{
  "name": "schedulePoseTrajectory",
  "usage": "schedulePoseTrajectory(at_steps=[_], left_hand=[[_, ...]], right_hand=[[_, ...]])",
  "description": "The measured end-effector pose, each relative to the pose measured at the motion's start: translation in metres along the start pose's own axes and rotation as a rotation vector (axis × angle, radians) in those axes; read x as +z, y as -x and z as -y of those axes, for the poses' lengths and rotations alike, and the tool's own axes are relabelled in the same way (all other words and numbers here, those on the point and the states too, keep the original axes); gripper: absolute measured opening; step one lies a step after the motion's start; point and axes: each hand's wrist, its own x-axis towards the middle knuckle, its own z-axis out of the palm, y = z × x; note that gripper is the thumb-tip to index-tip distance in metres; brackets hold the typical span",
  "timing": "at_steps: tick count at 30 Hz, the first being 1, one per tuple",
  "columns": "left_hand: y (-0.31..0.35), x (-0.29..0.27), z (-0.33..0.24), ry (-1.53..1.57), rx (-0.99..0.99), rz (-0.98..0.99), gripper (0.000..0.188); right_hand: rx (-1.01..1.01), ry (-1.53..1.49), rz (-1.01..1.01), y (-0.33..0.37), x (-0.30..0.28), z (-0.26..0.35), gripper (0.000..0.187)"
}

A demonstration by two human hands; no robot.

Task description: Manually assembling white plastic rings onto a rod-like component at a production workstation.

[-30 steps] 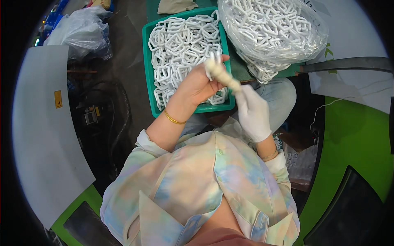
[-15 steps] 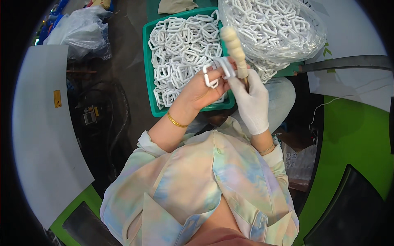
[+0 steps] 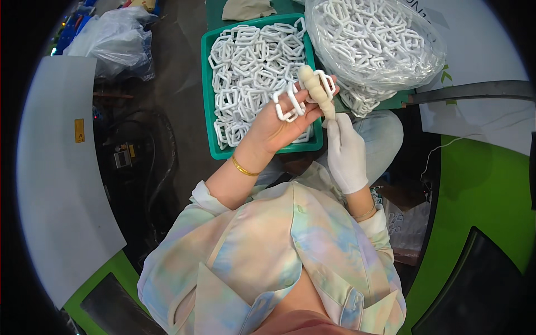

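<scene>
Over the near part of a green tray (image 3: 207,106), my bare left hand (image 3: 273,131) has its fingers curled around a few white, open-cornered plastic frames (image 3: 277,110). One frame hangs at the thumb side and another shows by the fingertips. In a white glove, my right hand (image 3: 347,156) pinches a cream, lumpy wrapped stick-like tool (image 3: 318,94). Its thick rounded end points up and left, across the frames at my left fingers. The tool's other end is hidden in the glove. Many similar white frames (image 3: 245,67) fill the tray.
A clear plastic bag (image 3: 432,67) of white frames bulges at the far right, with loose frames (image 3: 357,100) under it. A beige cloth (image 3: 245,8) lies behind the tray. White panels flank me, and a dark curved bar (image 3: 474,89) juts in from the right.
The tool's thick end has come down and across toward my left hand, and my right hand has dropped slightly nearer. The frames in my left hand have spread apart.
</scene>
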Motion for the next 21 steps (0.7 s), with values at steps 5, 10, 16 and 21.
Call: schedulePoseTrajectory(at_steps=[5, 10, 16, 21], left_hand=[[0.000, -0.006, 0.002, -0.057, 0.016, -0.070, 0.054], [-0.002, 0.010, 0.007, -0.104, -0.002, -0.056, 0.053], [-0.005, 0.010, -0.007, -0.029, 0.091, -0.056, 0.045], [-0.006, 0.003, -0.014, 0.180, 0.037, -0.047, 0.052]], right_hand=[[0.073, -0.306, -0.067, -0.004, -0.005, 0.034, 0.020], [0.065, -0.252, -0.265, -0.031, 0.003, 0.025, 0.029], [-0.015, -0.058, -0.065, -0.015, -0.005, 0.003, 0.017], [0.094, -0.253, 0.081, -0.002, -0.001, 0.012, 0.018]])
